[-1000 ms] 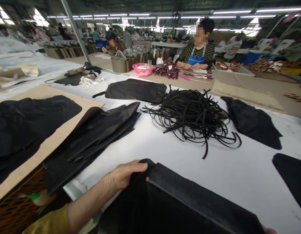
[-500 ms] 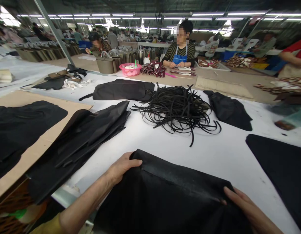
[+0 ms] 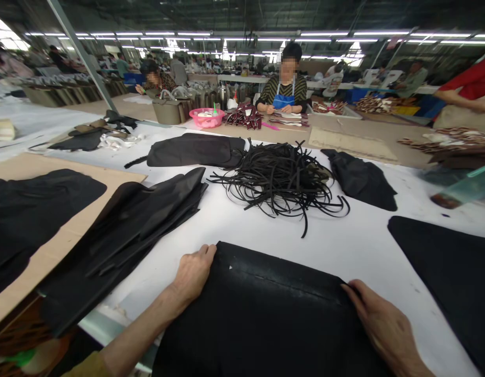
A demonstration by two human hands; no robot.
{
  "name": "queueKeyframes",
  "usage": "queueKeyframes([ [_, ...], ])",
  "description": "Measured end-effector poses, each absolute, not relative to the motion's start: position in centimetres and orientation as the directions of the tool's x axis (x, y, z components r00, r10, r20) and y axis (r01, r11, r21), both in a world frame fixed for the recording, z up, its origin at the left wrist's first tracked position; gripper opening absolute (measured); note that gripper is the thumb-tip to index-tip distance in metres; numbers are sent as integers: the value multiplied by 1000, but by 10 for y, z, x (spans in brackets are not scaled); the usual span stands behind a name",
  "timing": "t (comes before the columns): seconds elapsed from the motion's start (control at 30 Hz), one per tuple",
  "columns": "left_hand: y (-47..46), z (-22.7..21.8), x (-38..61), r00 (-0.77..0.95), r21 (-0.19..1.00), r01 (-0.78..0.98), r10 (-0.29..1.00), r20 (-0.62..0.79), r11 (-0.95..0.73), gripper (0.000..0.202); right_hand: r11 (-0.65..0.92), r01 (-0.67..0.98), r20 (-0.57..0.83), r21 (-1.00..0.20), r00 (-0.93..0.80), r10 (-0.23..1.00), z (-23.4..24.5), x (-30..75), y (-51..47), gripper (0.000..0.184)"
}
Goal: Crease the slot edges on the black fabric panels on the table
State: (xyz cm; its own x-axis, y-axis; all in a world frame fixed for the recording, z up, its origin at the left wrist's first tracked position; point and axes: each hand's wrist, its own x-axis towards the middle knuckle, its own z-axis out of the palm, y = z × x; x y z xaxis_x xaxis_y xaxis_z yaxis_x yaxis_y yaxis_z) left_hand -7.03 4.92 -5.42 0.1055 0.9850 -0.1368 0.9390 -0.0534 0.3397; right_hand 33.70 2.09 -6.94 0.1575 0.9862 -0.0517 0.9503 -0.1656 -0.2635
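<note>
A large black sheet of leather-like material (image 3: 273, 319) hangs toward me over the near part of the white table, its far edge folded into a band with a pale smudged line along it. My left hand (image 3: 195, 269) grips the far left corner, fingers closed round the edge. At the far right corner, my right hand (image 3: 378, 311) pinches the edge between thumb and fingers. Beyond the sheet lies a tangled heap of thin black strips (image 3: 281, 178). Left of my left hand rests a stack of long black pieces (image 3: 136, 225).
Another black panel (image 3: 442, 272) lies at the right, with a smaller black piece (image 3: 360, 178) behind it. Black flat pieces (image 3: 191, 149) lie behind the strips. A pink basin (image 3: 206, 119) stands farther back, near a seated co-worker in a blue apron (image 3: 284, 97). A slanted post (image 3: 81, 55) rises at left.
My right hand has moved left and up along with its corner, and the sheet's folded edge looks straighter and flatter. My left hand has turned, its thumb no longer lying across the top.
</note>
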Motion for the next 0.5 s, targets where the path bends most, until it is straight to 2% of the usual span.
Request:
queueKeyframes([
  [0.1, 50, -57, -72, 163, 201, 971, 975, -148, -131, 31, -142, 983, -12, -120, 141, 990, -72, 340, 19, 41],
  [0.27, 54, -54, -72, 204, 39, 979, 968, -147, -200, 31, -67, 996, 99, 63, 60, 993, -79, 344, 19, 37],
  [0.43, 54, -47, -70, 185, -88, 978, 980, -74, -191, 32, 93, 974, 165, 208, -128, 978, -79, 352, 16, 23],
  [0.5, 54, -41, -73, 194, -131, 972, 980, -35, -197, 35, 97, 950, 155, 296, -148, 977, -72, 359, 16, 21],
])
